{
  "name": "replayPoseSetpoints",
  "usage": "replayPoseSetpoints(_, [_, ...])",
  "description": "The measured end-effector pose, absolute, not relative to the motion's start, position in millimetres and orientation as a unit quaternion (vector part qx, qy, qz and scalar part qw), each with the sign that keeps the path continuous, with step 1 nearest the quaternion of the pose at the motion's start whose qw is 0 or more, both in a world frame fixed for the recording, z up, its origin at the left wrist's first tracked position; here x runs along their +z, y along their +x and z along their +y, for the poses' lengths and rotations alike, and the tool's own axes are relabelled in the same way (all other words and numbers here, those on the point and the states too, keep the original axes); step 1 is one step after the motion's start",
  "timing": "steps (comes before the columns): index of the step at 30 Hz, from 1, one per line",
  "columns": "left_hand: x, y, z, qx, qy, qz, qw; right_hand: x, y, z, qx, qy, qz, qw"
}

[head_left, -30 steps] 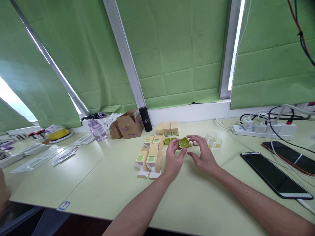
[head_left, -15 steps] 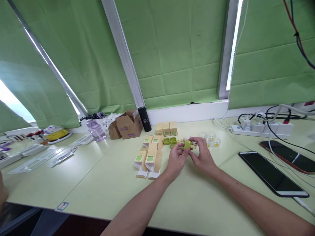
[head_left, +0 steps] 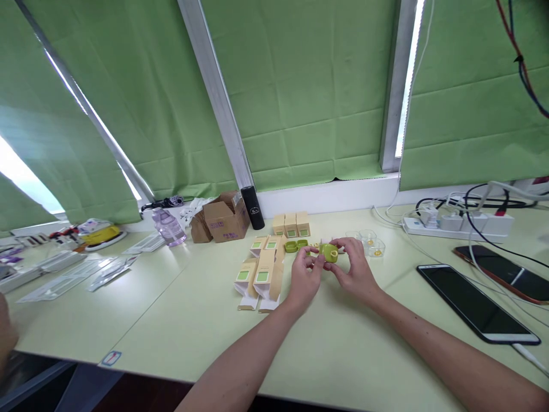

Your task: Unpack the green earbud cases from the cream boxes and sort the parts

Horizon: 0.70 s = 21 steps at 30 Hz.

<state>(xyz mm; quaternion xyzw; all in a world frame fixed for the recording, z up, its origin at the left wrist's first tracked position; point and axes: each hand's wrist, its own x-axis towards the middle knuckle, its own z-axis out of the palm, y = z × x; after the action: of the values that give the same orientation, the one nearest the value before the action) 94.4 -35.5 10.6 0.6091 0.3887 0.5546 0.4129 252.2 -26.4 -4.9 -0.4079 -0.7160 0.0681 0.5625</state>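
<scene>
A person's two bare hands and forearms. The left hand (head_left: 306, 277) and right hand (head_left: 358, 272) have slender fingers; the nails are too small to make out clearly. The left forearm (head_left: 253, 349) and right forearm (head_left: 433, 340) are smooth and uncovered to the picture's edge, with a few tiny spots dotting the right one.

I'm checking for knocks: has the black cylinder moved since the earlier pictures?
No: the black cylinder still stands just below the grey window post, with no visible shift against it.
</scene>
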Motion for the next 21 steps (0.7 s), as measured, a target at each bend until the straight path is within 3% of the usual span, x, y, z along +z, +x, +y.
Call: replayPoseSetpoints(21, [9.8, 92.2, -36.8, 0.546, 0.652, 0.393, 0.350, -11.9, 255.9, -23.3, 0.126, -0.399, -0.717, 0.558])
